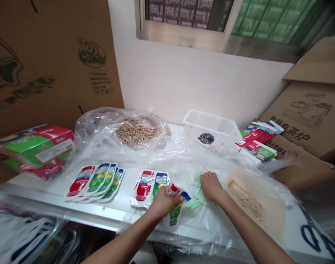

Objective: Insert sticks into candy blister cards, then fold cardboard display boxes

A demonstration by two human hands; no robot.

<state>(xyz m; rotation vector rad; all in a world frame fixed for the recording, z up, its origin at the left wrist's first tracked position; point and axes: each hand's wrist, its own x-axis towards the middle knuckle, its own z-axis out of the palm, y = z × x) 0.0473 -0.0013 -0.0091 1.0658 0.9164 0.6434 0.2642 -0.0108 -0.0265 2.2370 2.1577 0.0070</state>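
My left hand (162,202) is closed on a bottle-shaped candy packet (175,216), whose red, blue and green print shows around the thumb. Just left of it on the table lie a red cola packet (144,186) and a blue-and-green packet (159,181), the latter partly covered by the hand. My right hand (211,186) reaches down into a small pile of thin green plastic sticks (195,204), fingers curled onto them. Further left is a fanned stack of similar packets (94,181).
A clear bag of brown sticks (137,132) lies at the back. Beside it stands a white plastic bin (211,126). Pale sticks (246,200) rest on a beige sheet at right. Printed cartons (259,141) and a wrapped pack (46,146) flank the table; large cardboard boxes (54,55) rise behind.
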